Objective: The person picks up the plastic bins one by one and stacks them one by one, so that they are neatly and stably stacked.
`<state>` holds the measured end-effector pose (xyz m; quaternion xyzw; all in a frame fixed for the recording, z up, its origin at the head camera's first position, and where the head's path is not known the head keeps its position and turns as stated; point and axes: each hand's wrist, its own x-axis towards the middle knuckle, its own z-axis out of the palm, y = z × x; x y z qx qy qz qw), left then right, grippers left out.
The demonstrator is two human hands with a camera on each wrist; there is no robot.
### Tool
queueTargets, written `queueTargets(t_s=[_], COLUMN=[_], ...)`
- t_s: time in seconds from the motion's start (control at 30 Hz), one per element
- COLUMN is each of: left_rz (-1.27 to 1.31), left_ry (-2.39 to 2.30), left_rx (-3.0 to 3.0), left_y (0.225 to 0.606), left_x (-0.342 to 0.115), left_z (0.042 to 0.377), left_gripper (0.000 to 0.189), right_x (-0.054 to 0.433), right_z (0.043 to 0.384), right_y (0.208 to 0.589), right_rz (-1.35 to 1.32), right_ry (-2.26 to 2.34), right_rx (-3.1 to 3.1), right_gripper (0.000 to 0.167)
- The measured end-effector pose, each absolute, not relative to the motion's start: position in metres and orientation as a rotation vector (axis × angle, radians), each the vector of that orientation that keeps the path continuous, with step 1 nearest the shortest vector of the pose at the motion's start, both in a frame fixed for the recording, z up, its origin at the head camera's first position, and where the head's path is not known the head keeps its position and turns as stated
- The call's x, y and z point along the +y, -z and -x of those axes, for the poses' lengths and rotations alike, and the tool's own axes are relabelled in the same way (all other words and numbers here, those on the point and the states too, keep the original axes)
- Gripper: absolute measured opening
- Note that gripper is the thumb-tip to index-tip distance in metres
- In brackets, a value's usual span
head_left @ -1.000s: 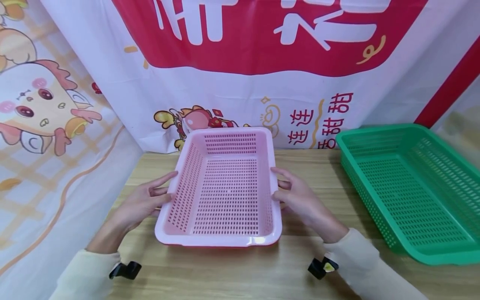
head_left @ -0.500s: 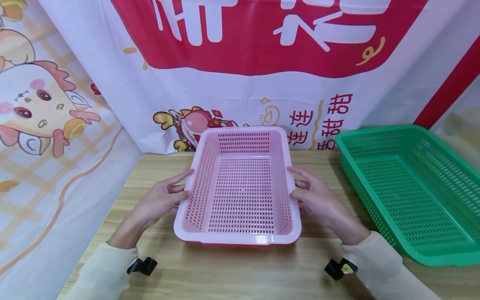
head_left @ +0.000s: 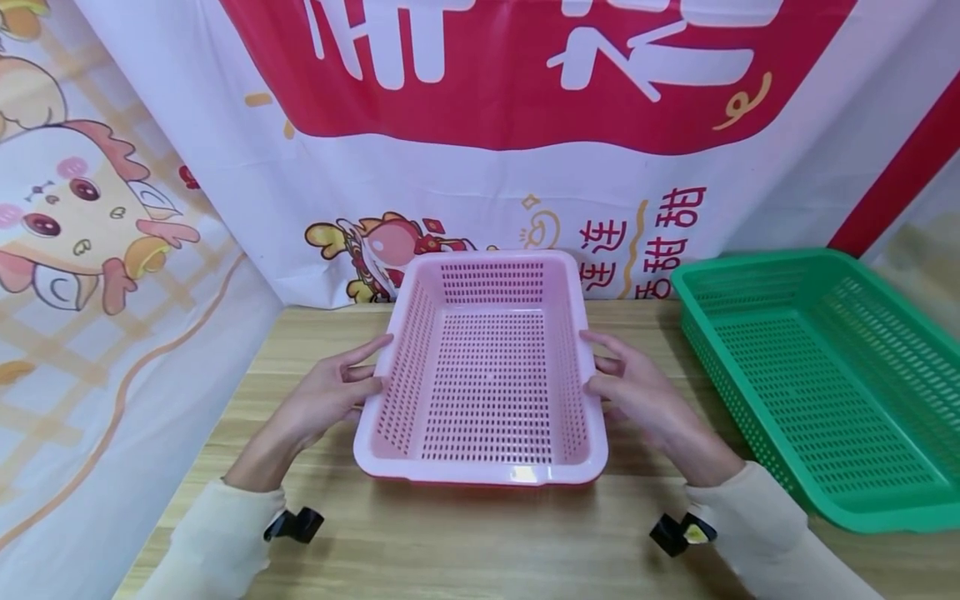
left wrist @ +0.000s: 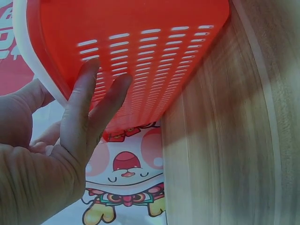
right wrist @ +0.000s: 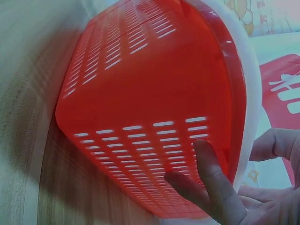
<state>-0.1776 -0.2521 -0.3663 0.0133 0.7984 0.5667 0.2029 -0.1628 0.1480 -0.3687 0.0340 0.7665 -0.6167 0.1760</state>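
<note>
A pink perforated plastic basket (head_left: 480,472) is centred in the head view, with nothing in it. Both wrist views show a red outer wall (left wrist: 140,23) under its pale rim. On the left side, my left hand (head_left: 324,400) holds the rim, thumb on top and other fingers below against the slotted wall. My right hand (head_left: 639,398) grips the opposite rim in the same manner; in the right wrist view two of its fingertips (right wrist: 206,154) touch the red slots. The basket's bottom is at or close to the table; I cannot tell whether it bears on it.
A green perforated basket (head_left: 738,408) stands at the right, a short way from my right forearm. The wooden table (head_left: 480,542) runs back to a printed white and red cloth (head_left: 465,192). Another patterned cloth (head_left: 112,350) borders the left.
Both hands have shifted the pink basket to the right, mostly in the first half second, then only slightly right and back. The green basket has stayed in place.
</note>
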Motion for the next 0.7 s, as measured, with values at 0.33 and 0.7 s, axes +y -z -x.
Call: queueTargets(t_s=[0.33,0.7], left_rz=[-0.020,-0.014], left_ry=[-1.558,-1.546], left_rx=[2.241,2.253], left_y=[0.3643,0.3640], left_x=[-0.2484,-0.2478], left_z=[0.1800,0.1791], left_gripper=[0.071,0.071], right_x=[0.1495,0.1482], right_z=[0.1624,0.1625], right_y=[0.3676,0.3683], right_rz=[-0.116,-0.135], right_ry=[1.724,1.715], right_rx=[2.194,2.199], right_gripper=[0.081,0.080])
